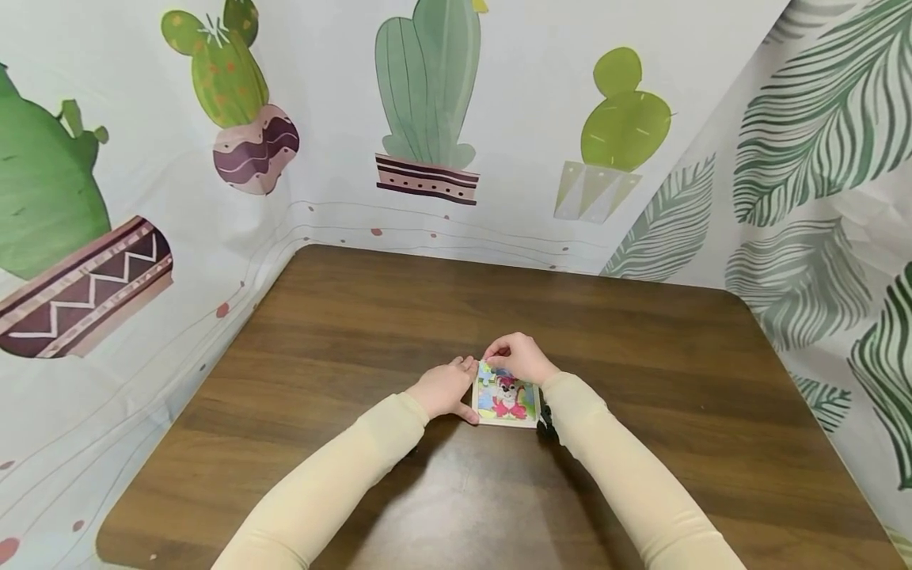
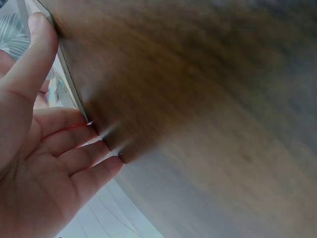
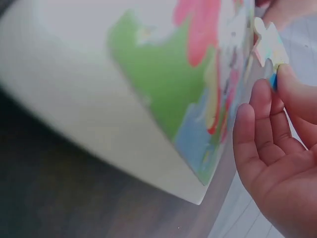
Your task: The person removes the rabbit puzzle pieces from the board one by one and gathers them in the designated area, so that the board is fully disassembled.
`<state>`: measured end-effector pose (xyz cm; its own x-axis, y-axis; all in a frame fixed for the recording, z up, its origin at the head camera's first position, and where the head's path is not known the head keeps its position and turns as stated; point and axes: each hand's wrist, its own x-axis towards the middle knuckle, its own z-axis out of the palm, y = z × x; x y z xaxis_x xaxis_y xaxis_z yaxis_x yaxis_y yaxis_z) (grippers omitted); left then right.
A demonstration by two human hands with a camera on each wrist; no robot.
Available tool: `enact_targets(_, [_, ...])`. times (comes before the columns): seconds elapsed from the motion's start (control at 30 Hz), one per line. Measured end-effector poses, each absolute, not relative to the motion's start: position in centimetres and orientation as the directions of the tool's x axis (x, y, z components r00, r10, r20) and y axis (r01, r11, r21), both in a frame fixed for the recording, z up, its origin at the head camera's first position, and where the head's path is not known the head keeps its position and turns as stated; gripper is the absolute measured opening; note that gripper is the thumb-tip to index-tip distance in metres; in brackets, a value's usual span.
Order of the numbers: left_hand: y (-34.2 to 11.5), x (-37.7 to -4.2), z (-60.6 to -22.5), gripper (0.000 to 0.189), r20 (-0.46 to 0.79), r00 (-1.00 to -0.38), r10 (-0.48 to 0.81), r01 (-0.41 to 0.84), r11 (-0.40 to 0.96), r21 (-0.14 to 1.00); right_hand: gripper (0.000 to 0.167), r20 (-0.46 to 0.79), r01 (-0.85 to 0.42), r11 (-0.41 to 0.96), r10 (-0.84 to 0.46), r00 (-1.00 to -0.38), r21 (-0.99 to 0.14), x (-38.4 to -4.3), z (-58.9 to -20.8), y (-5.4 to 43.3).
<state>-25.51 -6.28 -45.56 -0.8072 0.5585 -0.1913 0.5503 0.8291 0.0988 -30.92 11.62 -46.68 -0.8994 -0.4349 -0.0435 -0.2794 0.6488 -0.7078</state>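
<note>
A small jigsaw puzzle [image 1: 507,402] in a white frame, with a pink-and-white cartoon animal on it, lies flat on the brown table. My left hand [image 1: 440,389] rests along its left side with fingers straight and thumb spread toward the near corner. In the left wrist view, those fingertips [image 2: 111,163] touch the tabletop beside the frame edge. At the far left corner, my right hand [image 1: 526,360] pinches a puzzle piece [image 3: 271,47] between thumb and index finger. The right wrist view shows this piece tilted up, pale with a blue part; its other fingers are loosely bent.
The wooden table [image 1: 342,317] extends around the puzzle on all sides. White cloth printed with cacti [image 1: 427,95] and leaves hangs behind and beside it. A dark object [image 1: 545,419] sits below the right wrist, by the puzzle's right edge.
</note>
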Motion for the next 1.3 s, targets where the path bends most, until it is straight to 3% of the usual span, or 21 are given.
enact_targets(0.17, [-6.2, -25.7, -45.6, 0.101, -0.198, -0.808, 0.555, 0.546, 0.831, 0.105, 0.009, -0.047, -0.248, 0.622, -0.417, -0.908, -0.742, -31.0, -46.1, 12.3])
enact_targets(0.9, [-6.2, -25.4, -45.4, 0.100, -0.205, -0.806, 0.555, 0.545, 0.831, 0.107, 0.010, -0.143, -0.186, 0.712, -0.375, -0.916, -0.677, -30.9, -45.4, 19.6])
enact_targets(1.3, [-6.1, -25.4, -45.8, 0.103, -0.202, -0.811, 0.549, 0.544, 0.835, 0.085, 0.005, -0.060, -0.200, 0.791, -0.286, -0.956, -0.579, -30.5, -45.8, 22.6])
